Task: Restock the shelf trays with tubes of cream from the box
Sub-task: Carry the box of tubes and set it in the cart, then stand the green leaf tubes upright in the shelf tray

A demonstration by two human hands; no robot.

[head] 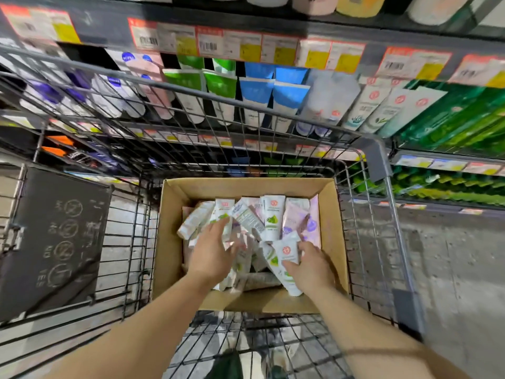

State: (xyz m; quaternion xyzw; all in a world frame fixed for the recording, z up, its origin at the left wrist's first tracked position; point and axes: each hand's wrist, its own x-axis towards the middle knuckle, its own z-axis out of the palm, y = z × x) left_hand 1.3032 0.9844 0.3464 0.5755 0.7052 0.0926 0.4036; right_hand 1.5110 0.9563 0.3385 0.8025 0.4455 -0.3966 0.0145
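Inside the wire cart [382, 242], the open cardboard box [169, 242] sits against its right wall, bare mesh on its left. Loose tubes of cream [270, 220] fill it. Left hand [210, 255] hovers, fingers spread; right hand [311, 266] grips white tubes [284, 255].

The left hand's fingertips [229, 243] smear with motion blur. Print on the white cream tubes [247, 217] is unreadable. The orange-and-yellow paper shelf price labels [207, 45] are unreadable too.
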